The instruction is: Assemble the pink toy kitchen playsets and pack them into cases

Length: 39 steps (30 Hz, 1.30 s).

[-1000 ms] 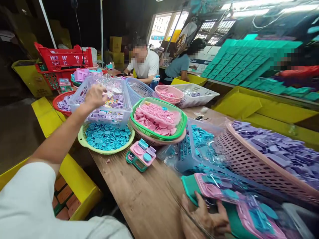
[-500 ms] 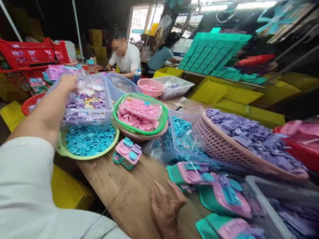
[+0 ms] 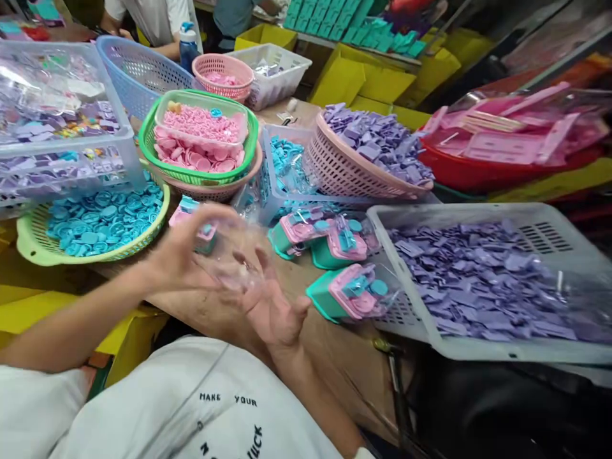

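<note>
My left hand point(image 3: 179, 252) curls its fingers and thumb around a clear, see-through plastic piece point(image 3: 232, 252), blurred by motion. Facing it, palm up, my right hand point(image 3: 275, 312) is open with fingers spread, close behind the plastic; whether they touch it I cannot tell. A pink, teal and blue toy unit point(image 3: 206, 237) stands partly hidden behind my left hand. To the right of my right hand lies a teal and pink toy unit point(image 3: 351, 292) with a clear cover, and two similar ones sit behind it.
A pale crate point(image 3: 471, 350) of purple pieces takes up the right. Left are a lime basket point(image 3: 36, 245) of blue discs and a clear bin point(image 3: 115, 143) of mixed parts. Beyond stand a green basket point(image 3: 201, 173) and a pink basket point(image 3: 335, 166). A hammer-like tool point(image 3: 394, 376) lies near the front edge.
My left hand has come back from the clear bin at left to the middle, now with clear plastic in it. My right hand has lifted off the table and turned palm up. The view has swung right and down.
</note>
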{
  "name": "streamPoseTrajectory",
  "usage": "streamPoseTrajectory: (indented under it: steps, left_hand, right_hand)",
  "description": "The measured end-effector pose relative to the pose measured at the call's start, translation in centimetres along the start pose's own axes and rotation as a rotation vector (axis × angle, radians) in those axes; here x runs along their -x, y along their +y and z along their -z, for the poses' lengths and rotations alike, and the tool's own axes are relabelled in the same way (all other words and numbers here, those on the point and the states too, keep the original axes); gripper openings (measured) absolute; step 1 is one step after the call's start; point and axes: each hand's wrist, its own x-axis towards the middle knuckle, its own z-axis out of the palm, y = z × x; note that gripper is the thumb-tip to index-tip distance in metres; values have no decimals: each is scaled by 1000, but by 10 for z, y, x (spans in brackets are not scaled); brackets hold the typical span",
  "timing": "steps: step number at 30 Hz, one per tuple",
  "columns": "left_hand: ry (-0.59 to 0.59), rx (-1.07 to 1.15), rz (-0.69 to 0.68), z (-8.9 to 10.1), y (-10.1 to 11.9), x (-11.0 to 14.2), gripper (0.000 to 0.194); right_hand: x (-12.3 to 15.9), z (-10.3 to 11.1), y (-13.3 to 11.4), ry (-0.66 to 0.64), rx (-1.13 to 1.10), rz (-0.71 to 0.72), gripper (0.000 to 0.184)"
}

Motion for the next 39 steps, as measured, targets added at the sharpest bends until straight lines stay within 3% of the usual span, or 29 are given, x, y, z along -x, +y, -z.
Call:
streamPoseTrajectory:
  steps: [2,4,7,9,12,15,18,21,23,26,28,30,32,34,36,39]
  left_hand:
    - [-70,44,-146,-28,5,9,75]
    - [-165,-108,-157,-33,2,9,75]
    - [-200,-412,15,-5,-20,-2,85]
    - [-193,-581,159,17,-40,-10,86]
    - [-348,-736,328,32,-57,-13,75]
    - [-448,-852,406,27,-52,-11,66]
    - [-425,-979,486,15,-30,-9,62]
    - [-387,-961,572,4,-6,-8,61]
    - [-379,-880,588,-4,8,-6,58]
    - [-375,-787,596,-17,26,-1,56]
    - [-356,-729,598,-21,30,5,60]
    - [-334,-607,532,-19,24,13,64]
    - [-323,-433,401,-14,10,22,75]
    - [-339,-253,281,-11,-9,34,97]
    - [-379,-106,252,-13,-26,44,119]
    - [-440,45,353,-27,-39,55,134]
  right_hand:
    - [9,6,-5,63,38,-32,87]
    - [18,25,-5,233,252,12,68]
    - [30,65,-1,511,832,257,49]
    - [35,91,1,573,1244,421,41]
    - [40,119,0,434,1648,514,34]
    - [55,132,-7,189,1837,514,36]
    - [78,132,-25,-15,1915,398,49]
    - [96,119,-45,-123,1862,160,67]
    - [98,106,-50,-58,1772,56,73]
    - [85,89,-41,162,1706,35,80]
    - [72,86,-34,173,1715,45,74]
    - [63,88,-36,36,1727,45,59]
    - [60,91,-44,-64,1726,62,56]
    - [59,91,-53,-14,1717,80,52]
    - [59,86,-52,106,1703,30,47]
    - [56,77,-35,188,1696,-143,83]
